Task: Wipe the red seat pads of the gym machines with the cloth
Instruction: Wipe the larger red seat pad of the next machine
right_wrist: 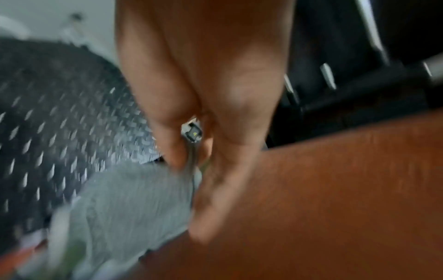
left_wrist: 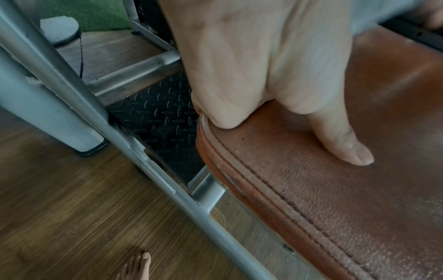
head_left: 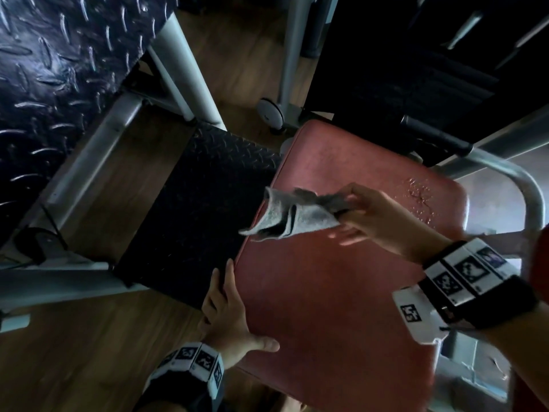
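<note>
The red seat pad [head_left: 341, 307] fills the lower middle of the head view, with a patch of droplets [head_left: 421, 194] near its far right corner. My right hand [head_left: 347, 211] hovers over the pad's far half and pinches a crumpled grey cloth [head_left: 285, 220], which hangs out to the left, just above the pad's left edge. In the blurred right wrist view the cloth [right_wrist: 134, 204] dangles from my fingers over the pad [right_wrist: 335, 199]. My left hand [head_left: 246, 307] grips the pad's left edge, thumb [left_wrist: 342, 144] on top of the pad [left_wrist: 335, 217], fingers over the side.
A black diamond-plate footplate [head_left: 202, 203] lies left of the pad, framed by grey steel tubes [head_left: 89, 162]. A bigger diamond plate [head_left: 59, 55] rises at top left. A black-gripped handle [head_left: 436, 135] and a curved tube [head_left: 528, 197] flank the pad's right. A bare foot [left_wrist: 136, 265] stands on the wooden floor.
</note>
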`<state>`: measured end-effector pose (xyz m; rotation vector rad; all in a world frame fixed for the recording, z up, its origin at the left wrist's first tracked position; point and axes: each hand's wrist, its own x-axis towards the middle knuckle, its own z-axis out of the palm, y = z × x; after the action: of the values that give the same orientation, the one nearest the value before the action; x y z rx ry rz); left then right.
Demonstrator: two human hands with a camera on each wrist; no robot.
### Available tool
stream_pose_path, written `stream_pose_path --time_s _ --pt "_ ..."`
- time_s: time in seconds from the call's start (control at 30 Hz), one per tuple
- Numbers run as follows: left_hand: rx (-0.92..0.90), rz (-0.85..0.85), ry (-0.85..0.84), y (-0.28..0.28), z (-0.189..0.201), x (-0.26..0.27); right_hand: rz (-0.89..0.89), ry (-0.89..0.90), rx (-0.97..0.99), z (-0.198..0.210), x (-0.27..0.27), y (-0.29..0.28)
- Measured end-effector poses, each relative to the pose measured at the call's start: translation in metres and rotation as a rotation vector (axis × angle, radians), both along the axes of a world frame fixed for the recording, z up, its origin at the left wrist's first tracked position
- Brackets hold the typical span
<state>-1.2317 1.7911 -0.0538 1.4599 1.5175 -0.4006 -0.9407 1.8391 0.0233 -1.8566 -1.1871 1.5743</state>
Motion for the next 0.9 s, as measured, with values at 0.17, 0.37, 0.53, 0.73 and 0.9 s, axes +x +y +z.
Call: stream_pose_path --time_s 0.17,0.37,0.53,0.73,0.9 --pt "0.005 -0.002 0.006 0.000 -0.001 0.000 0.511 -0.671 -0.106 -0.010 0.018 -0.003" --pt "-0.006 0.013 -0.010 -0.001 -0.001 -0.001 0.511 -0.777 0.299 -0.024 -0.028 0.000" --pt "0.007 0.029 -0.019 0.000 -0.001 0.000 0.482 -0.811 0.424 -0.044 -0.048 -0.016" --pt "0.005 0.021 -0.019 0.000 0.000 -0.001 0.940 -0.539 0.578 -0.027 -0.038 -0.044" --pt "0.004 0.014 0.001 0.001 -0.001 -0.001 0.807 -0.627 0.432 -0.046 -0.049 -0.046"
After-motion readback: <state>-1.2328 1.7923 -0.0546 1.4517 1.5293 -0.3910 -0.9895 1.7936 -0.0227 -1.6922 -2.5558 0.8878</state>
